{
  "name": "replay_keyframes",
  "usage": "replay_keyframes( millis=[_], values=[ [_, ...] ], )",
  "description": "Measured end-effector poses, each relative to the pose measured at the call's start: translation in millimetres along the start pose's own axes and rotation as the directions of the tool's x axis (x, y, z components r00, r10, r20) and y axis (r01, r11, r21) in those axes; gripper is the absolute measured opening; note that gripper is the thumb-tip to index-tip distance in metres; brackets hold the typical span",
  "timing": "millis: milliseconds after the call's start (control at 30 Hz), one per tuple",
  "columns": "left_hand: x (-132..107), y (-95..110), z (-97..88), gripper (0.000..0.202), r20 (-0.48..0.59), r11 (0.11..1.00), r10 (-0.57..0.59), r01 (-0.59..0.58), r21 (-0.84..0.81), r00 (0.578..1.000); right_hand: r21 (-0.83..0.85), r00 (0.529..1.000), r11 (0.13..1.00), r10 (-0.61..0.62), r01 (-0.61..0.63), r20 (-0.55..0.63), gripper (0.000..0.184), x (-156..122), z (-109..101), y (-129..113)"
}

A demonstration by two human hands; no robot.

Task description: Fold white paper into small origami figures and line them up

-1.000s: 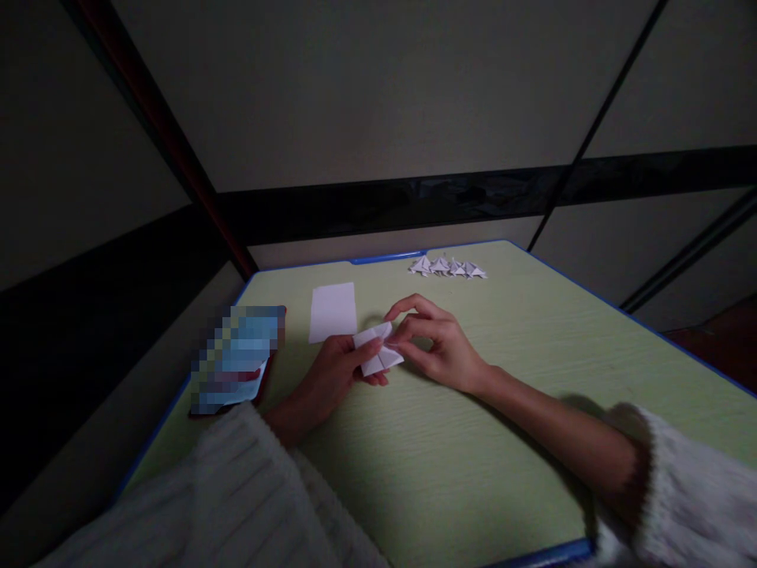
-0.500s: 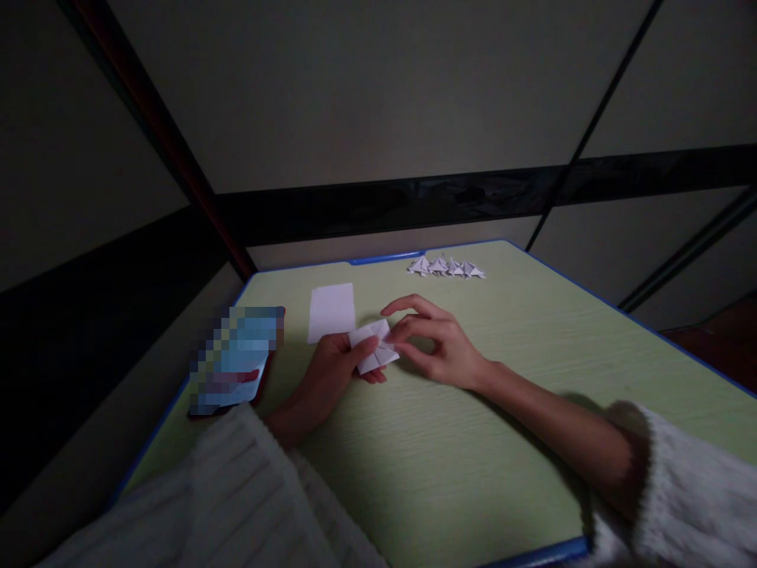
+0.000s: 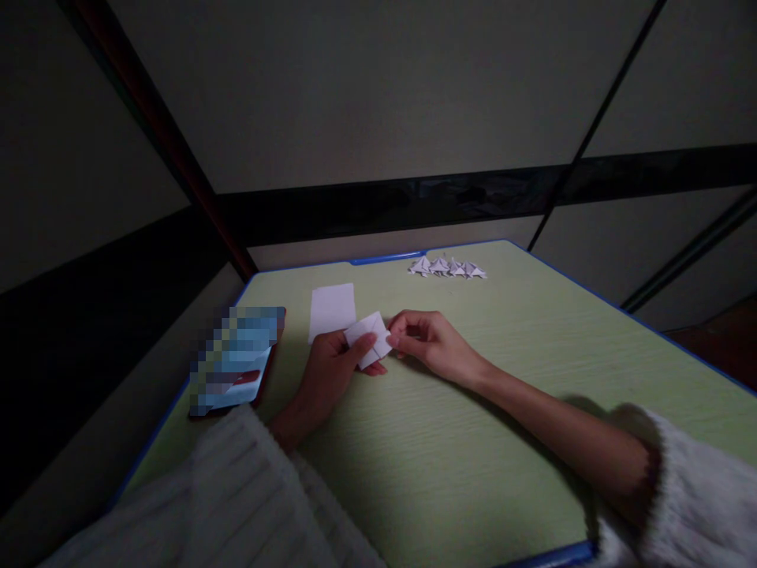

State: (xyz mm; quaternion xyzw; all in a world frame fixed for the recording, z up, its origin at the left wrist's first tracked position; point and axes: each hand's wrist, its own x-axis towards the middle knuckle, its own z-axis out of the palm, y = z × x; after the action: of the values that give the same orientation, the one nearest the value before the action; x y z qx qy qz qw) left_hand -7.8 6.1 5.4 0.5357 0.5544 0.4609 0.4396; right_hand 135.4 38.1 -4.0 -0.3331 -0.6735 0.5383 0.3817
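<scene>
A small folded white paper (image 3: 371, 327) with crease lines is held above the middle of the table. My left hand (image 3: 335, 367) grips it from the left, thumb on top and fingers beneath. At its right corner, my right hand (image 3: 429, 343) pinches the edge between thumb and curled fingers. Just behind my left hand lies a flat stack of white paper sheets (image 3: 332, 306), its near right corner covered by the folded piece and my hand.
Several folded paper figures (image 3: 446, 268) stand in a row at the table's far edge. To the left a phone (image 3: 251, 355) with a lit, partly blurred screen rests on the green table (image 3: 473, 465). Cabinet panels (image 3: 378, 95) rise behind the blue rim.
My right hand's fingers have curled in and closed on the paper's right corner, the index finger no longer raised. The folded paper has turned and shifted slightly, and a flap now lies differently.
</scene>
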Motion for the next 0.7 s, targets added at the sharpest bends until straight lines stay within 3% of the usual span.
replay_keyframes(
  millis=[333,567,700],
  values=[
    [3,-11,-1.3,0.014,0.081,0.982,-0.038,0.053,-0.180,0.996,0.146,0.994,0.985,0.085,-0.094,0.071,0.021,0,0,0],
    [5,-16,-2.3,0.014,0.108,0.978,-0.052,0.073,-0.198,0.993,0.084,0.995,0.993,0.071,-0.077,0.071,0.021,-2,2,-4],
    [3,-12,-2.2,0.014,0.101,0.991,-0.058,0.069,-0.110,0.993,0.087,0.994,0.994,0.058,-0.066,0.089,0.017,-2,2,-2]
  ],
)
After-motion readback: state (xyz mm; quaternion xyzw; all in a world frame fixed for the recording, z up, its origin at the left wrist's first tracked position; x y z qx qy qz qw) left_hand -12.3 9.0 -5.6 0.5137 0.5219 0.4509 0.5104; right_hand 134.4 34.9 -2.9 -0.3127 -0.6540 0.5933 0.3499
